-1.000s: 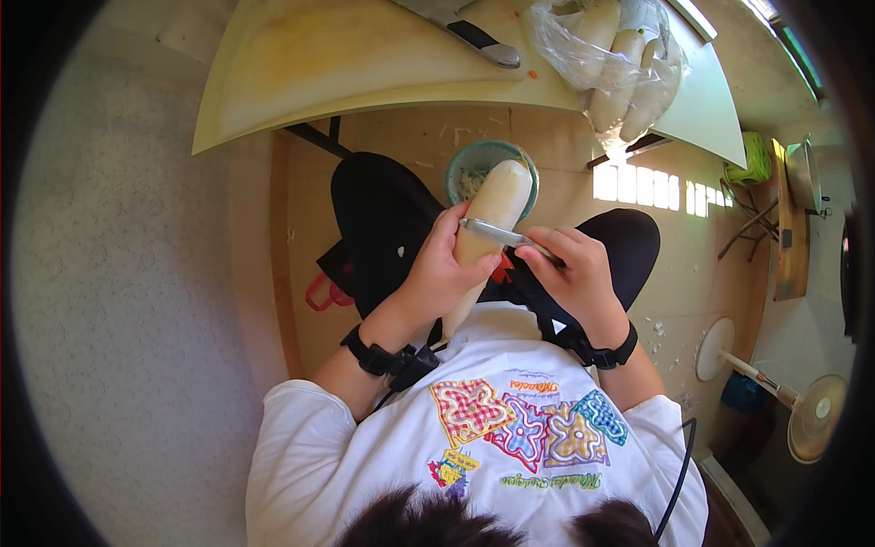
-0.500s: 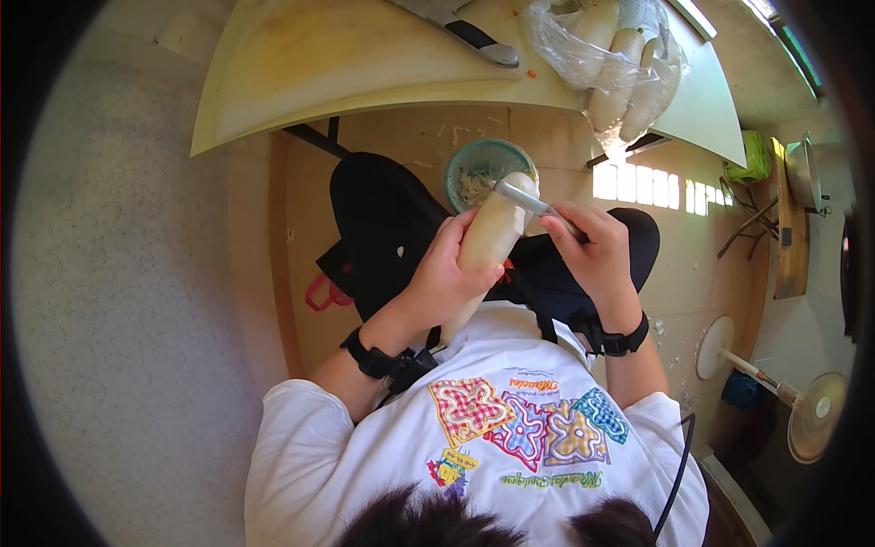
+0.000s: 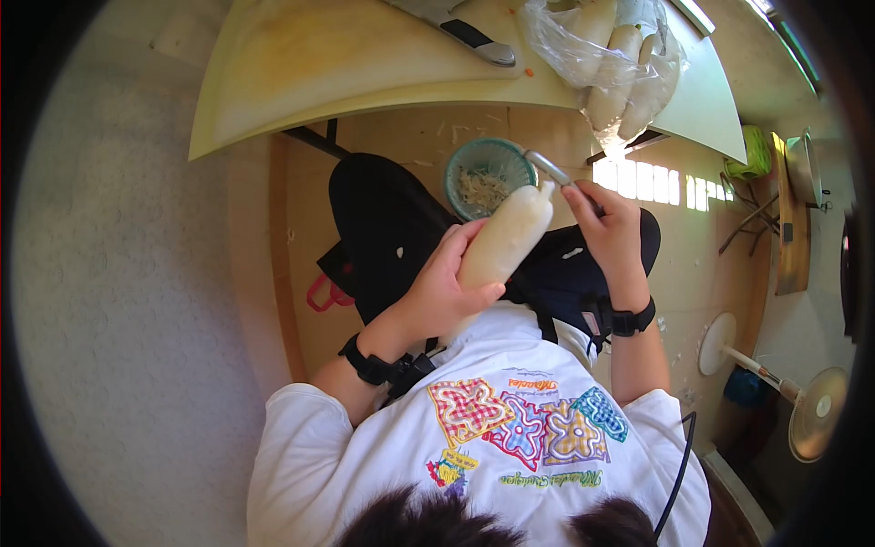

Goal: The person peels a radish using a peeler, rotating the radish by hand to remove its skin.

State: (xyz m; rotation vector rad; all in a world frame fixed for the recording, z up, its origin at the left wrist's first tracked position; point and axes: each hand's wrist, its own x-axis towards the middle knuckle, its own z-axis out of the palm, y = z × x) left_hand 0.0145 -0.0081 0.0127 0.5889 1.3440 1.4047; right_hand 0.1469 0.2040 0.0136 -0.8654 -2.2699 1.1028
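Observation:
A long white radish (image 3: 507,235) slants up and to the right over my lap. My left hand (image 3: 447,273) wraps round its lower part, with the thumb across the front. In my right hand (image 3: 609,228) is a metal peeler (image 3: 550,170), its head just above and beyond the radish's far tip. A thin strip of peel stands at that tip, near the peeler. Below, on the floor between my knees, a teal basket (image 3: 453,187) holds pale peelings (image 3: 480,190).
On the table (image 3: 383,96) ahead lie a knife (image 3: 478,41) and a clear plastic bag (image 3: 570,64) with several white radishes (image 3: 612,91). A standing fan (image 3: 814,415) is at right, and a pink-handled bag (image 3: 328,294) rests by my left leg. Peel scraps dot my trousers.
The peeler has slid from the radish's upper side out past its far tip, moving up and right. A new peel scrap lies on my right thigh.

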